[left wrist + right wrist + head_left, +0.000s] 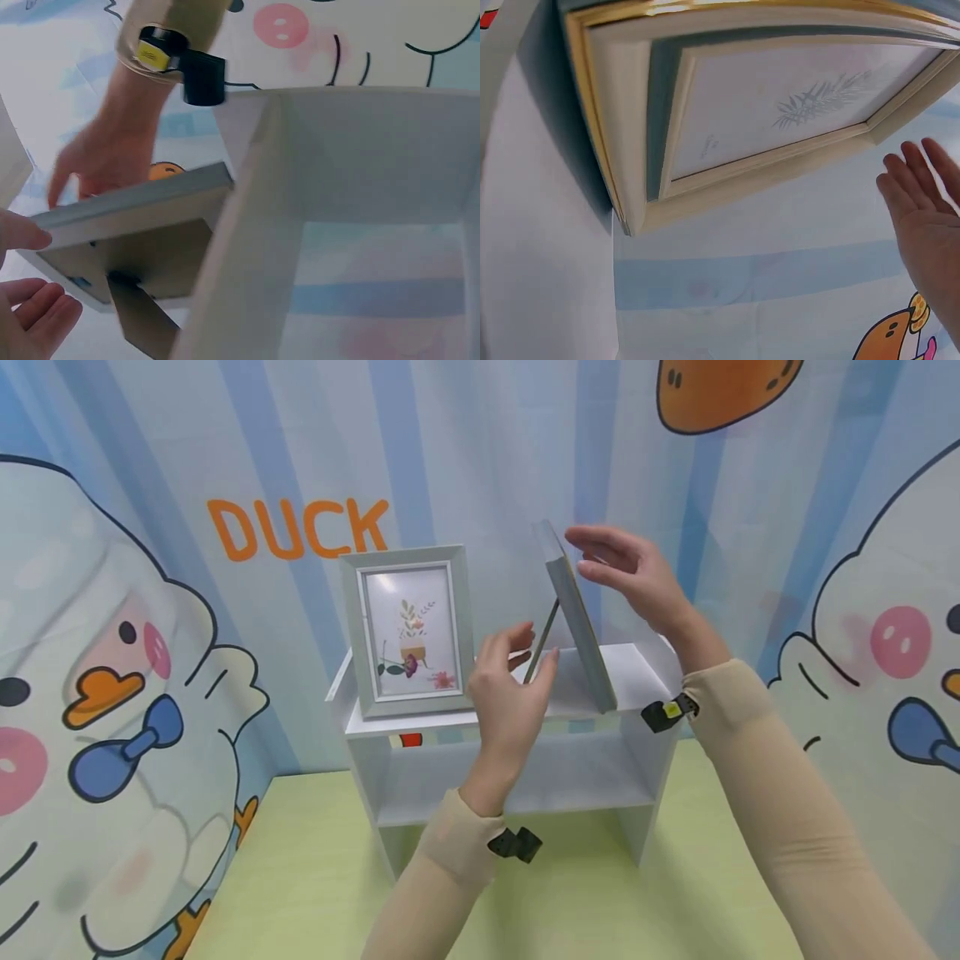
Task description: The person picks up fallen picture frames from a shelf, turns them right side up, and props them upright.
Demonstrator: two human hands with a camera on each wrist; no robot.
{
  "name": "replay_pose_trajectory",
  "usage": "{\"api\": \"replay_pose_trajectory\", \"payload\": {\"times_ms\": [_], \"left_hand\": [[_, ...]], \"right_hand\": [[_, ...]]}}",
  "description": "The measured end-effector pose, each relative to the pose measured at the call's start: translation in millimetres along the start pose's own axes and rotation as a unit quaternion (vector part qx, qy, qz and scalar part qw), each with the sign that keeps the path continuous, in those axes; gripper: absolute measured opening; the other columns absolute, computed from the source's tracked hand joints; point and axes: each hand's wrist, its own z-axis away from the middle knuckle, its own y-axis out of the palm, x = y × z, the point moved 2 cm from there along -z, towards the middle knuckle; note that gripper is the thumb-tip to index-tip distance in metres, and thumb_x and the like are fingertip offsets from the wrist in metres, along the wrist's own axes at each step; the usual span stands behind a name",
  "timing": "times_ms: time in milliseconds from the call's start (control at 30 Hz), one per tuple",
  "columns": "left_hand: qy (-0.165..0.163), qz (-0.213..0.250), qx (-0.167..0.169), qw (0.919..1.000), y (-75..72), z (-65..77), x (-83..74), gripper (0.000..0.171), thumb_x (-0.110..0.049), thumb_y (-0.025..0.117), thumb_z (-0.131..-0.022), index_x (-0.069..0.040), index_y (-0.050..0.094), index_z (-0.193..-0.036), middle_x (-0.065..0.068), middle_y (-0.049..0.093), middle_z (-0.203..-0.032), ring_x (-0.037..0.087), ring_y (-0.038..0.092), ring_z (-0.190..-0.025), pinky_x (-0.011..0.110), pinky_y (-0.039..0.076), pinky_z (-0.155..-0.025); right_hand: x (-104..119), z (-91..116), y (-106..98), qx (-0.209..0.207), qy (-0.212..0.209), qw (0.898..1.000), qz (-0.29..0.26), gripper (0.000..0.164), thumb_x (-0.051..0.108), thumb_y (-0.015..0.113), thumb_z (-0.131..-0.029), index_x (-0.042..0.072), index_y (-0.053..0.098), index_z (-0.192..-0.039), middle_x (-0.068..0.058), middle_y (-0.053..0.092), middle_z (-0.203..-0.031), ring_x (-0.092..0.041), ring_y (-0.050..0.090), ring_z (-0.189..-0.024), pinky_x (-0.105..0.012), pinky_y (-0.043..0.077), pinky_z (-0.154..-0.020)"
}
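On the white shelf's top board a picture frame (577, 618) stands turned edge-on, leaning back on its easel leg (543, 639). Its brown back and leg (142, 319) show in the left wrist view. The right wrist view shows its front, a leaf print (821, 105) inside a cream and gold border. My left hand (513, 689) is behind this frame by the leg, fingers loosely bent and apart; whether a fingertip touches the frame I cannot tell. At its front side, my right hand (637, 577) is held near the upper part, fingers extended, gripping nothing.
A second, pale green frame (349, 635) with a flower-pot print faces forward on the left of the top board. The white two-tier shelf (517, 777) stands on a yellow-green surface (300, 860). Behind hangs a blue striped duck curtain (510, 460).
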Motion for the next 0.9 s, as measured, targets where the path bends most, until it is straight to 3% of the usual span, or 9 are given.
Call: {"api": "replay_pose_trajectory", "payload": {"times_ms": [133,267,333,500,667,900], "left_hand": [[0.013,0.021,0.001,0.9997,7.2,-11.9,-13.0,0.037,-0.014,0.075,-0.08,0.0,0.063,-0.113,0.014,0.063,-0.1,0.021,0.063,-0.094,0.022,0.056,-0.082],[0.003,0.021,0.003,0.9998,16.6,-16.1,-17.6,0.041,-0.019,0.076,-0.08,0.0,0.062,-0.113,0.012,0.061,-0.099,0.018,0.061,-0.093,0.021,0.055,-0.082],[-0.002,0.019,0.0,0.9998,21.8,-15.8,-17.9,0.041,-0.02,0.077,-0.079,-0.001,0.062,-0.112,0.01,0.06,-0.099,0.016,0.059,-0.093,0.019,0.054,-0.082],[0.001,0.002,-0.008,1.0,32.9,-14.9,-20.9,0.044,-0.02,0.078,-0.078,-0.002,0.059,-0.113,0.01,0.057,-0.101,0.016,0.058,-0.093,0.017,0.053,-0.081],[-0.01,-0.006,-0.022,0.9997,38.4,-17.1,-22.7,0.047,-0.016,0.079,-0.076,0.0,0.058,-0.115,0.012,0.057,-0.101,0.021,0.059,-0.09,0.019,0.054,-0.077],[-0.015,-0.015,-0.019,0.9996,39.6,-15.3,-19.9,0.04,-0.011,0.077,-0.077,0.001,0.058,-0.11,0.013,0.055,-0.098,0.021,0.059,-0.083,0.023,0.056,-0.071]], "right_hand": [[-7,-2,-2,-0.019,0.075,0.993,0.086,0.051,0.02,0.061,-0.092,0.007,0.045,-0.14,-0.012,0.048,-0.142,-0.02,0.046,-0.131,-0.033,0.041,-0.108],[-15,-6,-2,0.01,0.163,0.975,0.153,0.056,0.025,0.056,-0.095,0.007,0.036,-0.145,-0.014,0.041,-0.147,-0.027,0.041,-0.135,-0.045,0.034,-0.112],[-20,-7,-2,0.02,0.202,0.966,0.161,0.056,0.024,0.053,-0.097,0.006,0.034,-0.146,-0.016,0.039,-0.148,-0.03,0.039,-0.135,-0.047,0.032,-0.112],[-30,-11,1,0.024,0.26,0.958,0.118,0.052,0.016,0.048,-0.098,0.0,0.033,-0.145,-0.019,0.038,-0.147,-0.032,0.038,-0.135,-0.045,0.031,-0.114],[-42,-13,6,0.039,0.283,0.956,0.067,0.049,0.01,0.046,-0.098,-0.004,0.034,-0.143,-0.021,0.038,-0.147,-0.033,0.039,-0.134,-0.044,0.031,-0.114],[-54,-11,10,0.063,0.308,0.948,0.051,0.046,0.007,0.042,-0.098,-0.007,0.036,-0.141,-0.025,0.042,-0.141,-0.033,0.043,-0.127,-0.046,0.033,-0.112]]}}
